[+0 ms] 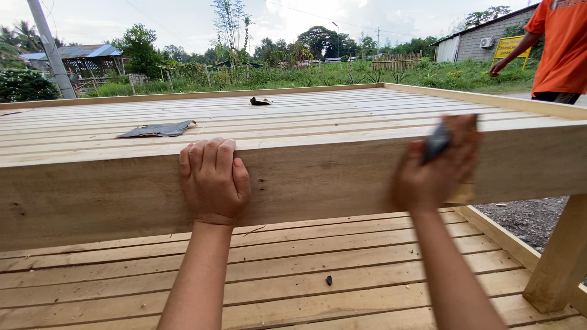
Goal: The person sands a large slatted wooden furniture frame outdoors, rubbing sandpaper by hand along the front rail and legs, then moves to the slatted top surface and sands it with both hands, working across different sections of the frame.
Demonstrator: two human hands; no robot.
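A broad pale wooden rail (pixel 330 177) runs across the view, forming the near edge of a slatted wooden frame (pixel 293 110). My left hand (pixel 213 181) rests on the rail's face with its fingers hooked over the top edge. My right hand (pixel 435 165), blurred by motion, presses a dark piece of sandpaper (pixel 438 142) against the rail's upper edge further right.
A dark sheet of sandpaper (pixel 158 129) and a small dark scrap (pixel 260 101) lie on the slats. A lower slatted deck (pixel 342 269) and a wooden leg (pixel 562 256) sit below. A person in an orange shirt (pixel 561 49) stands at the far right corner.
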